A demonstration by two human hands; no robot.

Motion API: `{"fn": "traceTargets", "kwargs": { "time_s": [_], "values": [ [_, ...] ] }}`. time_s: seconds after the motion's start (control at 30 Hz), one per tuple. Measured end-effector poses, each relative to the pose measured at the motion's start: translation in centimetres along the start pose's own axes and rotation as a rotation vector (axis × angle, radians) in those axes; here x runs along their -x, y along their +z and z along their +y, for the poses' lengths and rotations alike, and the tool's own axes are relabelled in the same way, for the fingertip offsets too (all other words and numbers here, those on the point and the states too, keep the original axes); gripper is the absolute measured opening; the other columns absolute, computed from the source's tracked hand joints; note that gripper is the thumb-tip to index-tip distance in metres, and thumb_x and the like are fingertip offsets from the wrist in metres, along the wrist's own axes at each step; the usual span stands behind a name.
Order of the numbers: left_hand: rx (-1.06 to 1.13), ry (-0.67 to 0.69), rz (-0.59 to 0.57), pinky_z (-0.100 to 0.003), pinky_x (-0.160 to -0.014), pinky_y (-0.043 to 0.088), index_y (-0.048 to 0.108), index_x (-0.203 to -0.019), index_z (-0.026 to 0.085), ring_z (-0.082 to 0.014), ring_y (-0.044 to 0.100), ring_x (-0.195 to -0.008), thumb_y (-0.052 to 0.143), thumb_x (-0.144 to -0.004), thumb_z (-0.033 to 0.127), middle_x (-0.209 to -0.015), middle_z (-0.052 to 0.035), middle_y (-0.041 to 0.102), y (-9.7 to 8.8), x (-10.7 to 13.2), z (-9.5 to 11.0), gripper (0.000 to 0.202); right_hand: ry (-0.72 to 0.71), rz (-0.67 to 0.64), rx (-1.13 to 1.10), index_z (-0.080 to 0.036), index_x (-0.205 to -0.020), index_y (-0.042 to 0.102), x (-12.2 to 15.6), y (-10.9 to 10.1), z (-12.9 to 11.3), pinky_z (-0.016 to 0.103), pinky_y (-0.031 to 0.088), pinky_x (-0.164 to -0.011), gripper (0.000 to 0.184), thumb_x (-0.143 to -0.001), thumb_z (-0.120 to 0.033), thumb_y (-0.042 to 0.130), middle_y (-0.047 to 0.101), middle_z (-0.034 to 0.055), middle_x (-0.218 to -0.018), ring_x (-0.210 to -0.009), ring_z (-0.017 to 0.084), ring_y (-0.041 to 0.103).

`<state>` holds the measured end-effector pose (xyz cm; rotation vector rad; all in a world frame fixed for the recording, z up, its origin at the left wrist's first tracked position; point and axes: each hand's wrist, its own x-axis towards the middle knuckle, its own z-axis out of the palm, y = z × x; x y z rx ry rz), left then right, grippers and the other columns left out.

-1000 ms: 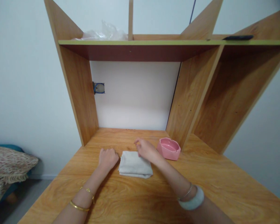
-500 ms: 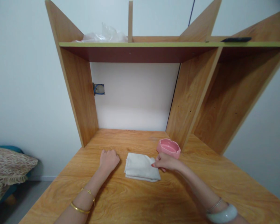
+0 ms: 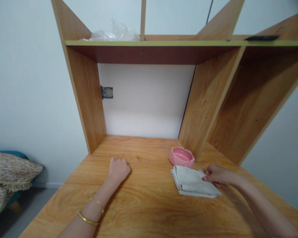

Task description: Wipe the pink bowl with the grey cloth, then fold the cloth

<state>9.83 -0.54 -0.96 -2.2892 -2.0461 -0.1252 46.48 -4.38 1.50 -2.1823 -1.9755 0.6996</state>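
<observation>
A folded pale grey cloth (image 3: pixel 192 181) lies at the right part of the wooden desk, in front of a pink ashtray (image 3: pixel 181 157). My right hand (image 3: pixel 215 175) pinches the cloth at its right side, thumb on top and the other fingers partly hidden beneath. My left hand (image 3: pixel 118 169) rests on the desk as a closed fist, knuckles away from me, well left of the cloth. Nothing shows in that fist, and its palm side is hidden.
A wooden shelf unit (image 3: pixel 81 99) with upright panels rises behind the desk (image 3: pixel 139 211). On its upper shelf lie a clear plastic bag (image 3: pixel 115 33) and a black object (image 3: pixel 262 38). An open wall socket box (image 3: pixel 107 92) shows wires. Patterned fabric (image 3: pixel 12 170) sits low at left.
My right hand has drawn the folded cloth to the right, from the desk's middle to in front of the ashtray. The left fist stays in place; the view has shifted slightly.
</observation>
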Motion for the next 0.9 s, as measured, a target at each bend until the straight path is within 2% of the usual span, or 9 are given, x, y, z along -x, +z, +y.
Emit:
{"fn": "traceTargets", "kwargs": {
  "time_s": [0.1,0.17,0.2,0.27,0.37,0.43,0.5,0.63,0.9],
  "values": [
    [0.007,0.005,0.023,-0.037,-0.078,0.03,0.063,-0.077,0.012,-0.0257,0.057,-0.088,0.034,-0.077,0.017,-0.085,-0.0159,0.065,0.1,0.1,0.0,0.03,0.101,0.031,0.14,-0.018,-0.042,0.048,0.6,-0.5,-1.4,0.026,0.031,-0.045,0.021,-0.059,-0.021,0.06,0.053,0.0039,-0.046,-0.047,0.016,0.05],
    [0.011,0.017,0.05,-0.037,-0.078,0.03,0.062,-0.08,0.012,-0.0268,0.054,-0.092,0.033,-0.078,0.019,-0.088,-0.0155,0.064,0.1,0.2,0.1,0.03,0.222,0.201,0.262,-0.017,-0.061,0.057,1.1,-0.6,-3.3,0.03,0.036,-0.052,0.011,-0.062,-0.027,0.061,0.062,0.0105,-0.067,-0.065,0.025,0.057],
    [0.011,0.024,0.065,-0.038,-0.079,0.03,0.062,-0.083,0.012,-0.0277,0.052,-0.094,0.033,-0.079,0.021,-0.092,-0.0152,0.062,0.2,0.2,0.1,0.03,0.242,0.268,0.289,-0.016,-0.073,0.059,1.5,-0.5,-4.5,0.033,0.037,-0.055,0.017,-0.067,-0.032,0.056,0.063,0.0132,-0.075,-0.071,0.029,0.058],
    [0.013,0.049,0.111,-0.04,-0.08,0.03,0.059,-0.092,0.013,-0.0291,0.048,-0.097,0.035,-0.078,0.024,-0.099,-0.0144,0.059,0.3,0.3,0.2,0.03,0.11,0.342,0.259,-0.016,-0.094,0.056,2.0,0.2,-7.2,0.036,0.039,-0.061,0.029,-0.076,-0.035,0.044,0.062,0.0149,-0.088,-0.08,0.03,0.058],
    [0.07,0.14,0.198,-0.04,-0.084,0.029,0.054,-0.103,0.014,-0.0273,0.045,-0.099,0.039,-0.076,0.024,-0.107,-0.0119,0.054,0.7,0.4,0.4,0.032,-0.268,0.336,0.195,-0.013,-0.104,0.054,2.4,2.7,-11.4,0.035,0.036,-0.084,0.033,-0.077,-0.029,0.045,0.057,0.0148,-0.108,-0.101,0.026,0.051],
    [0.155,0.249,0.223,-0.037,-0.09,0.027,0.049,-0.111,0.016,-0.0242,0.042,-0.104,0.039,-0.077,0.024,-0.114,-0.0095,0.051,1.1,0.4,0.5,0.036,-0.428,0.26,0.154,-0.009,-0.117,0.046,2.2,4.9,-13.6,0.035,0.029,-0.094,0.047,-0.078,-0.035,0.045,0.048,0.0162,-0.122,-0.114,0.025,0.041],
    [0.236,0.367,0.204,-0.035,-0.095,0.024,0.043,-0.12,0.017,-0.0211,0.037,-0.112,0.037,-0.081,0.026,-0.123,-0.0074,0.046,1.4,0.4,0.5,0.04,-0.473,0.147,0.124,-0.006,-0.127,0.035,1.9,7.1,-14.8,0.034,0.024,-0.1,0.061,-0.078,-0.039,0.045,0.036,0.0168,-0.133,-0.123,0.024,0.031],
    [0.301,0.523,0.127,-0.036,-0.102,0.016,0.033,-0.129,0.018,-0.017,0.026,-0.124,0.028,-0.088,0.029,-0.135,-0.0039,0.035,1.6,0.8,0.7,0.042,-0.481,0.03,0.133,-0.002,-0.134,0.021,1.2,10.4,-14.7,0.036,0.015,-0.105,0.074,-0.079,-0.048,0.041,0.018,0.0169,-0.141,-0.129,0.025,0.013],
    [0.274,0.608,-0.019,-0.037,-0.106,0.007,0.026,-0.133,0.018,-0.0146,0.015,-0.129,0.014,-0.091,0.039,-0.14,-0.0012,0.025,1.5,2.4,2.2,0.049,-0.537,0.08,0.189,-0.004,-0.135,0.019,0.9,12.2,-13.2,0.042,0.014,-0.104,0.073,-0.084,-0.056,0.017,0.016,0.0162,-0.141,-0.129,0.026,0.013]
  ]
}}
